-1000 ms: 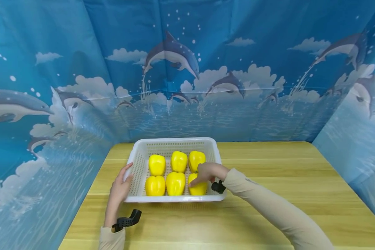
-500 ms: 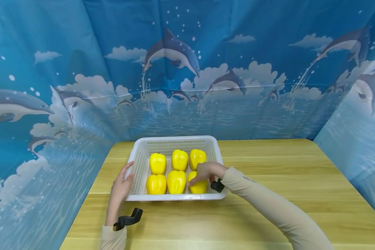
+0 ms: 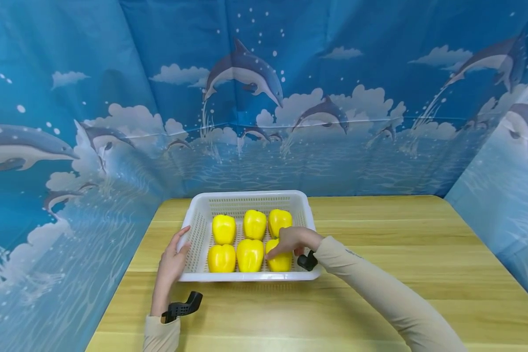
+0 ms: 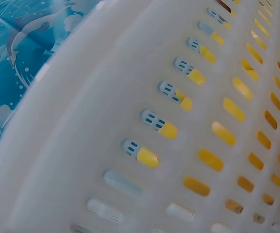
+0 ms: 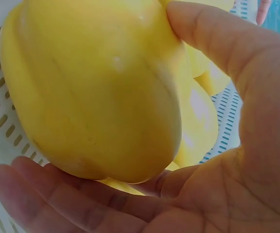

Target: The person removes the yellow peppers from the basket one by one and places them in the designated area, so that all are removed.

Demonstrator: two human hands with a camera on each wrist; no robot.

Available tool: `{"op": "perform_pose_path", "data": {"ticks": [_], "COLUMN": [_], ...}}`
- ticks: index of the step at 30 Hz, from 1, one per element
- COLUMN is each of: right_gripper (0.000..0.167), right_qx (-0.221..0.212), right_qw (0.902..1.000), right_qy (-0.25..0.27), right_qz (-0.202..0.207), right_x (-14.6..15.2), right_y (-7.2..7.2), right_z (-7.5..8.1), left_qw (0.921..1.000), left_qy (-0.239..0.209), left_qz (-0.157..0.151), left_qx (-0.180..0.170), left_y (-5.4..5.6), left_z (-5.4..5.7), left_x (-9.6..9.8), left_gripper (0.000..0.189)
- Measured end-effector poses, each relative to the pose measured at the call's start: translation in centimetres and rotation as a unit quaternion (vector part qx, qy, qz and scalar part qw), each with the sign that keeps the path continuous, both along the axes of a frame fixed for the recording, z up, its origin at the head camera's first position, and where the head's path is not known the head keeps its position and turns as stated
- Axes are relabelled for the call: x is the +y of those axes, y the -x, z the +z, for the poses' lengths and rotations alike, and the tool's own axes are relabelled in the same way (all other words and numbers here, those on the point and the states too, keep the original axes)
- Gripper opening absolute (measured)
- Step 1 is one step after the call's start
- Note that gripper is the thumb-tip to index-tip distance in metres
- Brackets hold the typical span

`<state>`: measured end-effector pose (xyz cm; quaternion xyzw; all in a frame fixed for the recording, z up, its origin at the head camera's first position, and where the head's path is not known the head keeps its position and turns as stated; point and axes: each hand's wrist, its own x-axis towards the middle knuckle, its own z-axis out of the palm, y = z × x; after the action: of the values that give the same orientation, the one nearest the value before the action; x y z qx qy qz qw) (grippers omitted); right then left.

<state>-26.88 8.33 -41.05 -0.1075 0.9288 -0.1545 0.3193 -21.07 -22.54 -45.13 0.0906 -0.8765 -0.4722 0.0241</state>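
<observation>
Several yellow bell peppers stand in two rows in a white plastic basket (image 3: 259, 277). My right hand (image 3: 296, 240) reaches over the basket's right side and grips the front right bell pepper (image 3: 279, 262). In the right wrist view, the thumb lies along one side of this bell pepper (image 5: 96, 97) and the fingers (image 5: 76, 199) curve below it. My left hand (image 3: 171, 264) rests against the basket's left side with relaxed fingers, its fingertips at the rim. The slotted outer wall of the basket (image 4: 101, 111) fills the left wrist view, where the left hand itself is hidden.
The basket stands on a wooden table (image 3: 387, 244) near its back edge. A blue curtain (image 3: 255, 161) with dolphins hangs behind the table and along both sides. Back right in the basket, another bell pepper (image 3: 280, 221) stands close to the right hand.
The right thumb and fingers have settled more closely around the front right bell pepper. The left hand keeps its place at the basket's side. The view has shifted slightly.
</observation>
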Motion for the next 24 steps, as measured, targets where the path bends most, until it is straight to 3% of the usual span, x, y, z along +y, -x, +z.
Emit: {"op": "perform_pose_path", "data": {"ticks": [14,24], "right_gripper": [0.084,0.085], "right_qx": [-0.005,-0.009], "right_qw": [0.9989,0.9952], "right_qy": [0.046,0.093], "right_qz": [-0.004,-0.029], "right_x": [0.7,1.5], "right_y": [0.0,-0.1], "right_z": [0.1,0.6], "left_qw": [1.0000,1.0000], "left_qy": [-0.006,-0.001], "left_qz": [0.000,-0.004], "left_qx": [0.000,0.008], "left_y": [0.1,0.0], "left_z": [0.0,-0.1], "left_x": [0.0,-0.1], "left_gripper": [0.045,0.045]}}
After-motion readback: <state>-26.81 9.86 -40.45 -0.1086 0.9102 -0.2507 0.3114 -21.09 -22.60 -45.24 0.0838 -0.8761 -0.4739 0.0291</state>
